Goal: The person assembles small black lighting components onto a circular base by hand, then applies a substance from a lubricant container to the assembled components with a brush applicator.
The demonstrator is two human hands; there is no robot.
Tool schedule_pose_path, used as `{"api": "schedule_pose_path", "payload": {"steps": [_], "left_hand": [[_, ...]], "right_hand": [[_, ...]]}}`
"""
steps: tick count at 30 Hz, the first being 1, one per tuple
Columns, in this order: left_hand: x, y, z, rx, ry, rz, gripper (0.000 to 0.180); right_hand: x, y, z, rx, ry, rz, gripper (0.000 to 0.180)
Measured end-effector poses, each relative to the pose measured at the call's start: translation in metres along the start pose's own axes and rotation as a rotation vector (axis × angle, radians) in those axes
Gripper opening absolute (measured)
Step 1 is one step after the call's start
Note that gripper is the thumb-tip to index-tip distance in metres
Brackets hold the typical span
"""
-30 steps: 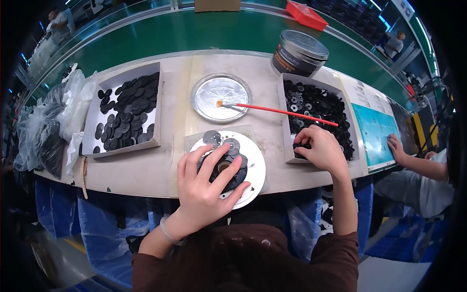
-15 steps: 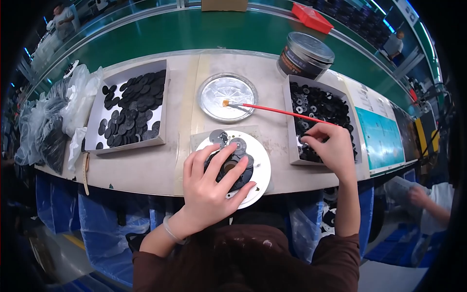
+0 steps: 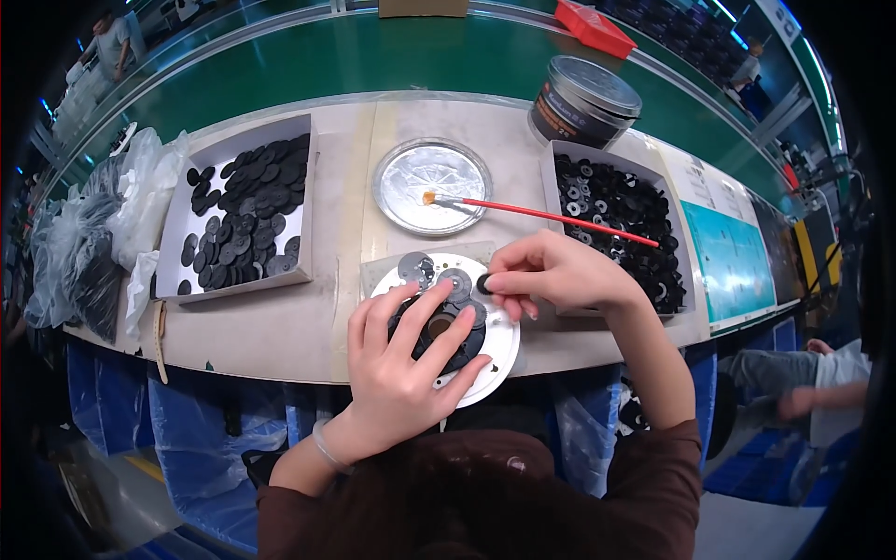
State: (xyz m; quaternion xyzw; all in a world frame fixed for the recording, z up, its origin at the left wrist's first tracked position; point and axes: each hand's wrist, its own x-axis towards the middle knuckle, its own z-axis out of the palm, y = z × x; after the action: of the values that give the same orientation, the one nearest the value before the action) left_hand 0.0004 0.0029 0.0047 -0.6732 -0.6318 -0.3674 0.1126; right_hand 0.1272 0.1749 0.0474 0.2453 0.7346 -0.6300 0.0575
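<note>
My left hand (image 3: 397, 378) lies with fingers spread over a round assembly of dark grey toothed discs (image 3: 455, 283), which sits on a white round plate (image 3: 505, 353) near the table's front edge. Its palm and fingers cover part of the assembly. Between thumb and fingertips, my right hand (image 3: 569, 271) pinches a small black round part (image 3: 484, 284) at the plate's upper right rim. Right of that hand, a white box (image 3: 551, 191) holds many small black round parts. Behind the plate, a red-handled brush (image 3: 560, 219) rests across a round metal lid (image 3: 431, 224) and that box.
A white box (image 3: 238, 287) of flat black discs stands at left, beside clear plastic bags (image 3: 75, 252). A large lidded can (image 3: 579, 112) is at the back right. Beyond runs a green surface (image 3: 280, 89) with a red tray (image 3: 595, 30). Another person (image 3: 840, 392) sits at far right.
My right hand has moved left from the box of small parts to the plate, carrying a small black round part. My left hand stays over the assembly.
</note>
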Motion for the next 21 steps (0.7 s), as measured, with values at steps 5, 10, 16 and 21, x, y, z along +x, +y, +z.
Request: {"api": "schedule_pose_path", "payload": {"steps": [5, 10, 16, 21], "left_hand": [[-0.001, -0.003, 0.001, -0.015, 0.012, 0.007, 0.035], [0.000, -0.003, 0.000, -0.016, 0.016, -0.009, 0.033], [0.000, -0.004, 0.001, -0.030, 0.002, -0.006, 0.032], [0.000, -0.004, 0.000, -0.026, 0.011, -0.015, 0.032]], "right_hand": [[0.017, -0.009, -0.012, -0.037, -0.235, 0.105, 0.016], [0.020, -0.010, -0.017, 0.039, -0.281, 0.123, 0.013], [0.025, -0.012, -0.012, 0.054, -0.270, 0.135, 0.013], [0.026, -0.017, -0.014, 0.012, -0.244, 0.149, 0.013]]}}
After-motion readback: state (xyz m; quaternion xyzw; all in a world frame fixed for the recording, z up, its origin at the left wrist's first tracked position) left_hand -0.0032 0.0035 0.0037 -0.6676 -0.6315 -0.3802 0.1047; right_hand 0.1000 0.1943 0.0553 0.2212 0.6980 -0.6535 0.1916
